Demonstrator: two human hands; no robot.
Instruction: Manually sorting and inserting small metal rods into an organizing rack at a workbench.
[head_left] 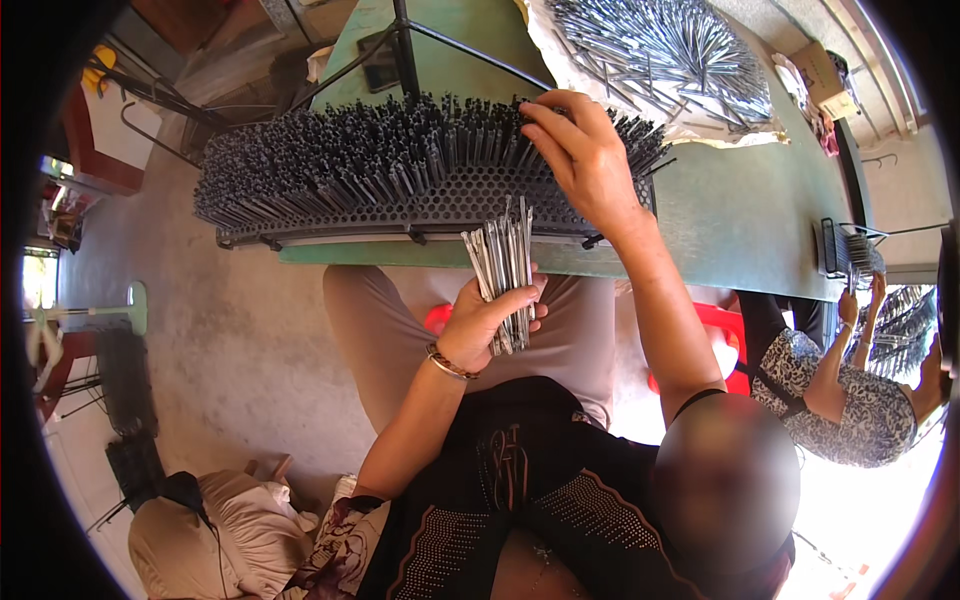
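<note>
My left hand is closed around a bundle of thin silvery-grey rods, held upright over my lap in front of the table edge. A long black rack with a honeycomb of holes lies along that edge. Dense dark rods stand upright in its holes, leaving a strip of bare holes along the near side. Over the rack's right part reaches my right hand, its fingers bent and its fingertips at the tops of standing rods. Whatever those fingertips pinch is too small to make out.
A heap of loose silvery rods lies on a pale sheet at the table's far right. A black metal frame rises behind the rack, near a dark phone-like object. Another person works at the right beside a similar rack.
</note>
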